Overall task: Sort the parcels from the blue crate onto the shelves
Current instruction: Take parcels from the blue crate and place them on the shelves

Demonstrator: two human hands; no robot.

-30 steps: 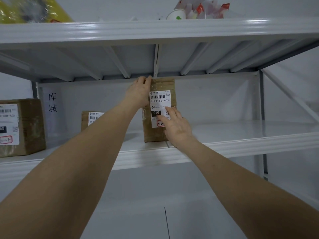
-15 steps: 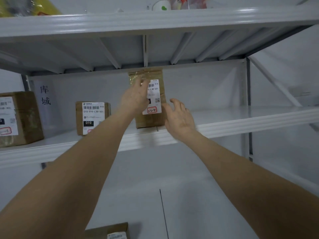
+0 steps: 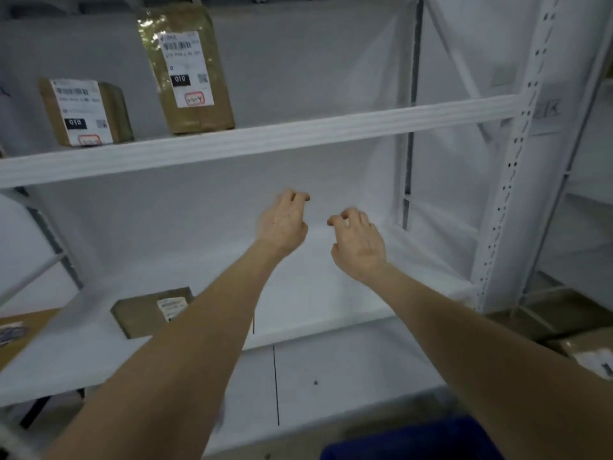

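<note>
parcels sit on two levels of the white rack. farthest left on the upper shelf (image 3: pixel 298 134) stands a short brown parcel (image 3: pixel 84 111), its white label facing outward and its body turned a little so the right side shows. below it, on the lower shelf (image 3: pixel 331 303), a flat parcel (image 3: pixel 149 312) lies on its broad face with the label up and its long axis running across the shelf; the left forearm covers its right end. next along the upper shelf is a tall parcel (image 3: pixel 187 69), on end near the front rim, long axis vertical, label toward the camera - apart from the short one beside it.

at the middle, both arms reach out over the lower shelf. the left hand (image 3: pixel 283 222) is loosely curled and grasps nothing; the right hand (image 3: pixel 360 242), just beside it and not touching, is the same - fingers bent, nothing held.

the blue crate (image 3: pixel 414 439) shows only as a corner at the bottom edge, under the right forearm. a perforated white post (image 3: pixel 510 194) rises right of the hands, and blurred brown boxes (image 3: pixel 587 353) lie low past it.
</note>
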